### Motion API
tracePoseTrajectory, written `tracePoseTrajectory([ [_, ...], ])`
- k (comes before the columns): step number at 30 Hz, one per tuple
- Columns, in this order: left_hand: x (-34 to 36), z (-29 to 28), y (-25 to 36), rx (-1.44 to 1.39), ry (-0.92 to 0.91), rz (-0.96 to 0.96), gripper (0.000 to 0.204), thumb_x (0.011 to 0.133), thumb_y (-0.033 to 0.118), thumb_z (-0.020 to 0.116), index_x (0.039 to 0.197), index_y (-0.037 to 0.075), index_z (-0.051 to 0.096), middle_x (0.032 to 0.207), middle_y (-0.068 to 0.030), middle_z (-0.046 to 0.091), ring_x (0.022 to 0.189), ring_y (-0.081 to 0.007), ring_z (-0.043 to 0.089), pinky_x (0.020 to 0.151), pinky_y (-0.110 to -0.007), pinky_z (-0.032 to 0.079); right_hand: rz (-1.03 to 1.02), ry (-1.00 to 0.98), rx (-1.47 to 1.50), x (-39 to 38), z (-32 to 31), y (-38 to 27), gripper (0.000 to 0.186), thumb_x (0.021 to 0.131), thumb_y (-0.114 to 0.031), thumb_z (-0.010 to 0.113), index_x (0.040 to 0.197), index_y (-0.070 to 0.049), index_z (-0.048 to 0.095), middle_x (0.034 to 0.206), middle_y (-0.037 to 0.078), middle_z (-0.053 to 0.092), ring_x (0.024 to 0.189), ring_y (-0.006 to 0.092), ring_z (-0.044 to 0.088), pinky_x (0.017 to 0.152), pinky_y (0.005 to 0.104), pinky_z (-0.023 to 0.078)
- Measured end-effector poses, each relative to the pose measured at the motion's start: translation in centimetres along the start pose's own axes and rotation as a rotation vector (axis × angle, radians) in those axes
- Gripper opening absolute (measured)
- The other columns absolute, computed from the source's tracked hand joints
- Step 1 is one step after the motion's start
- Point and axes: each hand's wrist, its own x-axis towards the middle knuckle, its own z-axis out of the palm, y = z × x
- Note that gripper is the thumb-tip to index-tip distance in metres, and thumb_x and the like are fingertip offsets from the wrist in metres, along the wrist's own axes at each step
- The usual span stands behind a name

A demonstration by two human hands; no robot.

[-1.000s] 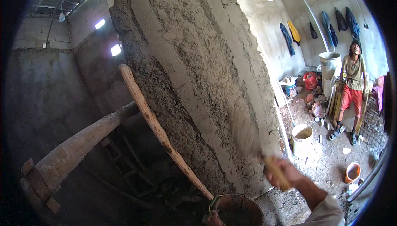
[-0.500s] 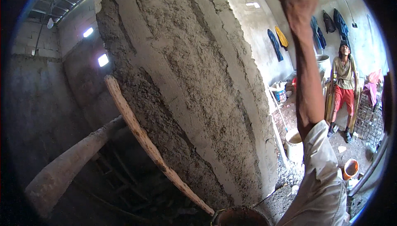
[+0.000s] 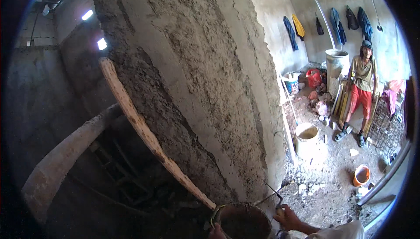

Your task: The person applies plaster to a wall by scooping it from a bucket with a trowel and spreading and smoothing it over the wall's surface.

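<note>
A round bucket [image 3: 265, 215] with a dark inside stands at the bottom, below the plastered wall face. My left hand [image 3: 216, 231] is closed on its near left rim, only partly in view. My right hand [image 3: 287, 218] is just right of the bucket, closed round the handle of a trowel [image 3: 279, 200]. The trowel's bent neck points up, and its thin blade shows almost edge-on near the foot of the wall. Before me rises a wide wall face [image 3: 197, 77] with smooth vertical mortar bands between rough, darker strips.
A long wooden pole [image 3: 144, 134] leans along the wall's left edge. Behind it runs a thick pale beam [image 3: 65, 156]. At right lie a white bucket [image 3: 307, 140], an orange bucket [image 3: 361, 175] and a metal drum [image 3: 337, 66]. A person [image 3: 363, 81] leans against boards there.
My right arm, raised high across the view before, has come down beside the bucket. My left hand has come into view at its rim. The view has tilted lower.
</note>
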Motion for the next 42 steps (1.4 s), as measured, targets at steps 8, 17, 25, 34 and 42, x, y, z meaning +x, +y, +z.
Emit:
tracePoseTrajectory([
  [8,-4.7,-2.7,3.0,0.054,-0.218,0.308,0.027,0.092,0.024,0.058,0.088,-0.003,0.06,0.073,-0.0023,0.05,0.068,-0.0145,0.043,0.064,-0.033,0.039,0.057,-0.44,-0.732,-0.8,-0.4,2.3,0.045,0.094,-0.044,0.044,0.124,-0.011,0.047,0.098,0.02,0.064,0.091,0.0379,0.064,0.071,0.0513,0.052],
  [17,-10.0,-4.3,5.1,-0.003,-0.423,0.745,0.026,0.093,0.02,0.054,0.103,-0.003,0.061,0.082,-0.008,0.058,0.074,-0.0172,0.05,0.069,-0.033,0.043,-0.065,-0.861,0.066,4.0,12.8,14.2,0.046,0.099,-0.04,0.034,0.13,-0.007,0.045,0.088,0.015,0.061,0.069,0.0283,0.061,0.062,0.0438,0.052],
  [25,-6.8,-3.6,4.0,-0.017,-0.322,0.439,0.028,0.093,0.021,0.054,0.103,-0.004,0.062,0.083,-0.0095,0.06,0.075,-0.0176,0.051,0.07,-0.033,0.043,0.264,-1.059,0.325,1.3,10.6,5.4,0.048,0.098,-0.042,0.036,0.132,-0.008,0.043,0.085,0.013,0.059,0.063,0.025,0.058,0.057,0.0395,0.051],
  [34,-3.6,-5.7,3.2,-0.111,-0.163,0.33,0.028,0.092,0.021,0.055,0.102,-0.005,0.062,0.083,-0.0093,0.06,0.075,-0.0172,0.051,0.069,-0.033,0.043,0.554,-1.035,0.807,-1.1,8.3,2.6,0.05,0.097,-0.044,0.038,0.134,-0.01,0.041,0.081,0.01,0.058,0.056,0.0213,0.055,0.05,0.0348,0.049],
  [42,-2.2,-6.4,3.2,-0.106,-0.193,0.327,0.029,0.092,0.021,0.056,0.1,-0.005,0.062,0.082,-0.009,0.06,0.074,-0.0169,0.051,0.069,-0.033,0.042,0.371,-1.0,1.502,-1.7,1.5,-6.6,0.053,0.096,-0.046,0.04,0.136,-0.011,0.039,0.077,0.009,0.056,0.05,0.018,0.052,0.044,0.0306,0.047],
])
